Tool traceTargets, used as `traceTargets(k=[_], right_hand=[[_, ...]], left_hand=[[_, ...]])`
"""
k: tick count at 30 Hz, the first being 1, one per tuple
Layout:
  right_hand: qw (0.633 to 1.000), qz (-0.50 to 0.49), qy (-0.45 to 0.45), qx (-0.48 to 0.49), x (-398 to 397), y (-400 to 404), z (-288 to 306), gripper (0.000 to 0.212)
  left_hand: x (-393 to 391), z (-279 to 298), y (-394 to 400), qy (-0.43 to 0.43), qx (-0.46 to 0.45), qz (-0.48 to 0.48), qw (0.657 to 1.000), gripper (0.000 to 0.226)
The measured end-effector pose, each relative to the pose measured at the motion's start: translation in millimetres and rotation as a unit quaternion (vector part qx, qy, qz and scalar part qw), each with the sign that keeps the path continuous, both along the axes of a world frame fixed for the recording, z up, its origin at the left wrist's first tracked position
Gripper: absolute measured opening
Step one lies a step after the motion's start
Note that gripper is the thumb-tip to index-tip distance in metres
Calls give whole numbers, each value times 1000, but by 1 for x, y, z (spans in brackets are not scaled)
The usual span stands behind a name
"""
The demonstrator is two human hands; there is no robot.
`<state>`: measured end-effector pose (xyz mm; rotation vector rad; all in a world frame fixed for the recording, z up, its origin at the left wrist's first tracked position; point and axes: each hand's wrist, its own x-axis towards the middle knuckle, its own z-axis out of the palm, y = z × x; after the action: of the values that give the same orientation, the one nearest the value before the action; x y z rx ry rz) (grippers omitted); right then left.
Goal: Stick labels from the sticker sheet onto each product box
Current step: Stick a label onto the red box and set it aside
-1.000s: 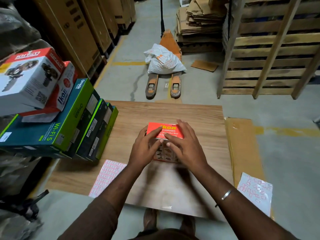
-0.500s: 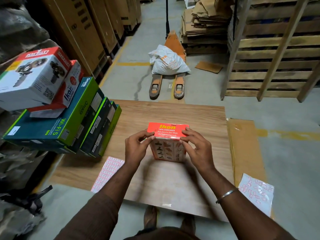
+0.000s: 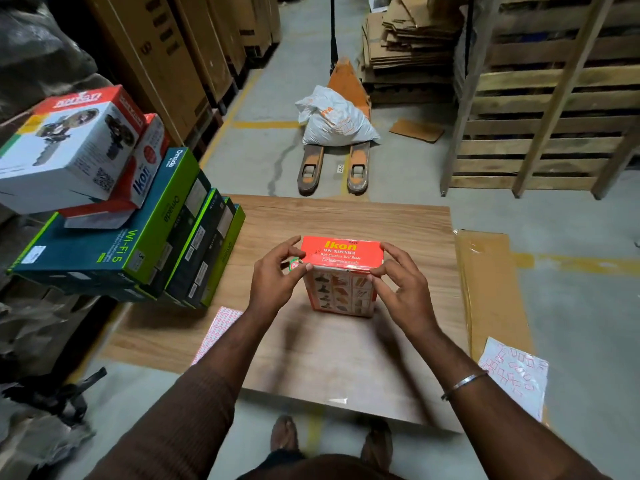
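Note:
An orange Ikon tape dispenser box (image 3: 341, 275) stands upright in the middle of the wooden board (image 3: 346, 368). My left hand (image 3: 277, 278) grips its upper left edge between thumb and fingers. My right hand (image 3: 398, 282) grips the upper right edge the same way. A sticker sheet (image 3: 216, 329) with red-bordered labels lies on the board near my left forearm, partly hidden by it. A second, mostly peeled sheet (image 3: 514, 375) lies at the right on brown cardboard.
At the left, a stack of green Wi-Fi boxes (image 3: 114, 244) carries a red Ikon box (image 3: 142, 171) and a white box (image 3: 65, 150). A pallet jack (image 3: 334, 161) with a white sack stands beyond the board. Wooden pallets (image 3: 547, 109) lean at the right.
The box was lying lower under both hands; it now stands upright, with my hands shifted from its top out to its left and right edges.

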<state>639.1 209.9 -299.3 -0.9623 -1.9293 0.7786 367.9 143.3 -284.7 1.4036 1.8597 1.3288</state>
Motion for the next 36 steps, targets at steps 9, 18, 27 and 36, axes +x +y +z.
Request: traceTargets(k=[9, 18, 27, 36], right_hand=[[998, -57, -18, -25, -15, -19, 23, 26], [998, -55, 15, 5, -105, -97, 30, 22], [945, 121, -216, -213, -185, -168, -100, 24], [918, 153, -308, -196, -250, -190, -129, 47]], left_hand=[[-30, -3, 7, -63, -5, -96, 993, 22], [-79, -39, -68, -144, -43, -62, 987, 29], [-175, -139, -200, 8, -217, 49, 975, 16], [-203, -162, -220, 0, -319, 200, 927, 40]])
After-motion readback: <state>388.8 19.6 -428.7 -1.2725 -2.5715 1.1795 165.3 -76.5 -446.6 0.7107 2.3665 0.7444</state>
